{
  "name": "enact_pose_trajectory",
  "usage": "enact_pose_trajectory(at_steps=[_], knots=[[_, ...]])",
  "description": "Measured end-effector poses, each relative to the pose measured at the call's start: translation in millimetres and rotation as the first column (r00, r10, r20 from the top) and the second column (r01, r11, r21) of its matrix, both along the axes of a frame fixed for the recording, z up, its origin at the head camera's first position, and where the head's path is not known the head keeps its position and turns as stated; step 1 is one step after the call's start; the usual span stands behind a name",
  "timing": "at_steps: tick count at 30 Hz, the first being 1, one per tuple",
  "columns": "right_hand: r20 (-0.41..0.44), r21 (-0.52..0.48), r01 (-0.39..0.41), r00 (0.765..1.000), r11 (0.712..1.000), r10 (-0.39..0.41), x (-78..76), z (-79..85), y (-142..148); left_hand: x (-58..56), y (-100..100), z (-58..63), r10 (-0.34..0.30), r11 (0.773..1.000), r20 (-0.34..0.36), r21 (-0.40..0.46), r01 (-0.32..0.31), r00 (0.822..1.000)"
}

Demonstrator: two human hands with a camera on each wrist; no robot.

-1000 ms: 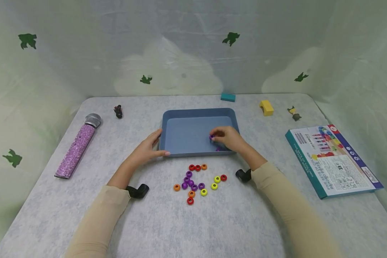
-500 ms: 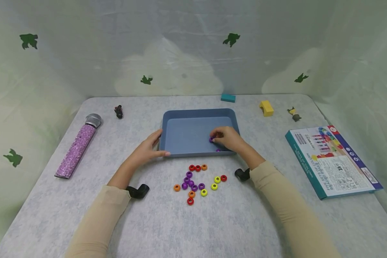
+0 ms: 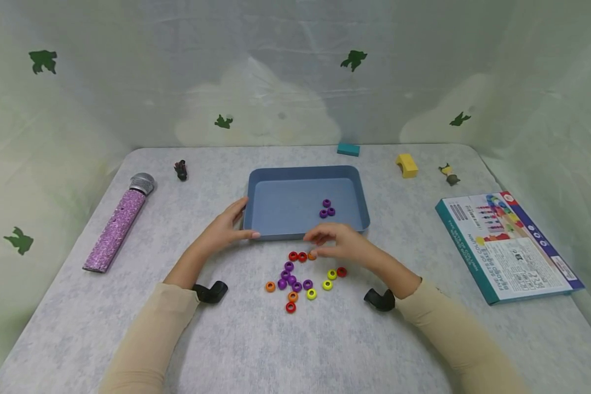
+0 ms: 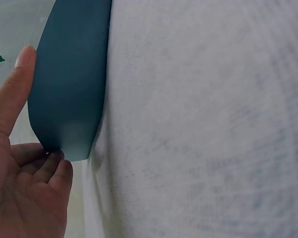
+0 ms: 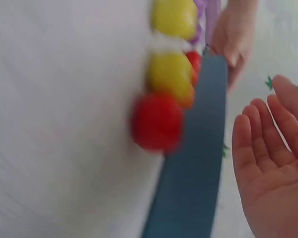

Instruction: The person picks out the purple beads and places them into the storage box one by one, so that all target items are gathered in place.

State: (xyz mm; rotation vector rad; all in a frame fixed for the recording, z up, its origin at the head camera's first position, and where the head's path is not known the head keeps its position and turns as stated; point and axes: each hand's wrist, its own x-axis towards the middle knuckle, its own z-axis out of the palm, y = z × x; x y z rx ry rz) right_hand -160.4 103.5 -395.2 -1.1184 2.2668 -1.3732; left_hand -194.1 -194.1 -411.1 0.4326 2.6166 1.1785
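The nearest orange bead lies on the bench by your relaxed, unloaded right grip's thumb tip; contact unclear. Your left grip, farther off, holds the blue tray's near left corner; three purple beads sit right of its middle.

Arms extended forward, left hand thumb straight, fingers bent, right hand with fingers loosely curved
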Motion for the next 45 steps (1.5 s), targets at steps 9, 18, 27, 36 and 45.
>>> enact_pose_trajectory(at_steps=[9,18,27,36,45], knots=[[0.181,0.094,-0.143,0.976,0.985,0.124,25.5,-20.8,-5,-1.1,0,-1.0,0.001,1.0,0.003,-0.001,0.0,1.0],[0.109,0.152,-0.191,0.978,0.97,0.176,30.3,-27.5,-10,0.8,-1,-0.4,-0.007,1.0,0.005,-0.006,0.007,1.0],[0.057,0.06,-0.008,0.998,0.998,0.005,12.9,3.8,-4,1.7,0,1.4,-0.009,1.0,0.013,0.005,0.009,1.0],[0.105,0.038,0.29,0.95,0.956,-0.293,-35.5,13.0,18,0.6,1,0.6,-0.004,1.0,0.002,0.008,0.004,1.0],[0.059,0.282,0.343,0.926,0.896,-0.373,-61.0,-15.1,22,0.4,1,1.2,-0.006,1.0,0.015,0.008,0.006,1.0]])
